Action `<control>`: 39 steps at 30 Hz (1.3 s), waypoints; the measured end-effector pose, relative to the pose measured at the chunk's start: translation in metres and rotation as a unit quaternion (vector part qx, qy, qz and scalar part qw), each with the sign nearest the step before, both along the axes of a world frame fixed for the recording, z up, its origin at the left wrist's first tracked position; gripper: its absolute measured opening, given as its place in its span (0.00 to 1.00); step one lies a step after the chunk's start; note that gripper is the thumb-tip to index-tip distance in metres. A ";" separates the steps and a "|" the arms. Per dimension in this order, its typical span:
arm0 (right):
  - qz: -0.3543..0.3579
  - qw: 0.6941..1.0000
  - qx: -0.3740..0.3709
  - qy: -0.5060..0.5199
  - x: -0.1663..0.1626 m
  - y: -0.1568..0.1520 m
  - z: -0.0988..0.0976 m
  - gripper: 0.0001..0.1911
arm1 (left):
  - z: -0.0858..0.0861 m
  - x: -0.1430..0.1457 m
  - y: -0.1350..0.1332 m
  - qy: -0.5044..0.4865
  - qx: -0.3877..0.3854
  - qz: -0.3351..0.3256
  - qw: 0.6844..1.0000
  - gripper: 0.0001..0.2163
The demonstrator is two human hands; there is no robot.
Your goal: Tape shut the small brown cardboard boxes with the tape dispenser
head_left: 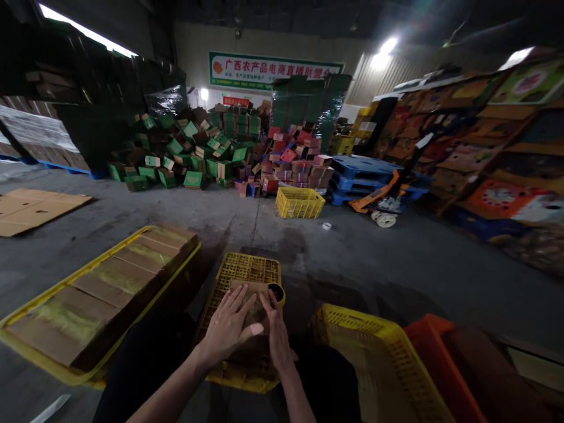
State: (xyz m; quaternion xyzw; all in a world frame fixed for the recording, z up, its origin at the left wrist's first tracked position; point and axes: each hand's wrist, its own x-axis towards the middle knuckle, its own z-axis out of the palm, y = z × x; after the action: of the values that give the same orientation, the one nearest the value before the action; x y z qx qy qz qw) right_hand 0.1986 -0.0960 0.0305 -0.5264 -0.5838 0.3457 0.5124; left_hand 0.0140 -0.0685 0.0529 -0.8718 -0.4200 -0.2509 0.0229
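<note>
A small brown cardboard box (252, 286) rests on an upturned yellow plastic crate (229, 267) between my knees. Across the box's top lies my left hand (231, 323), fingers stretched out and thumb pointing right. My right hand (277, 332) is against the box's right side and top edge, its fingers extended. Neither hand grips anything. Partly behind the right fingertips, a roll of tape (277, 294) with a yellow rim sits on the crate. Much of the box is hidden under my hands.
At left, a long yellow crate (101, 364) holds several taped cardboard boxes (123, 273). To the right are another yellow crate (396, 335) and an orange crate (434, 346). Ahead stand a yellow basket (299, 204), an orange pallet jack (379, 191) and piled green boxes (194, 179).
</note>
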 end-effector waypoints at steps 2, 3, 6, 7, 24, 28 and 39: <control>0.003 1.000 -0.014 0.012 0.003 0.003 -0.001 0.29 | -0.002 0.000 0.001 0.003 0.002 -0.002 1.000 0.33; 0.002 1.000 -0.022 0.018 0.004 0.006 -0.002 0.30 | -0.002 0.000 0.001 0.003 0.002 -0.003 1.000 0.33; -0.010 0.998 -0.047 0.034 0.007 0.017 -0.003 0.35 | -0.004 0.000 0.002 -0.002 0.004 -0.001 1.000 0.32; -0.014 0.998 -0.051 0.040 0.007 0.022 -0.002 0.36 | -0.004 0.000 0.003 -0.002 0.004 0.000 1.000 0.32; 0.034 0.998 -0.028 0.042 0.019 0.000 0.014 0.28 | -0.009 -0.001 0.003 0.036 0.005 0.000 0.999 0.34; 0.035 0.998 -0.036 0.024 0.020 -0.013 0.018 0.26 | -0.008 0.000 0.001 0.040 0.007 0.007 0.999 0.35; -0.021 0.998 -0.002 0.051 0.022 -0.030 0.009 0.29 | -0.005 0.006 -0.003 0.031 0.023 0.023 0.999 0.33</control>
State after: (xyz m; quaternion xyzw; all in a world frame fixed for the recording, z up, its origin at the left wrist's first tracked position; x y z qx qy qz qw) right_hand 0.2205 -0.1257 0.0396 -0.5211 -0.5447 0.3624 0.5481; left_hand 0.0205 -0.0715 0.0483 -0.8685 -0.4332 -0.2328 0.0614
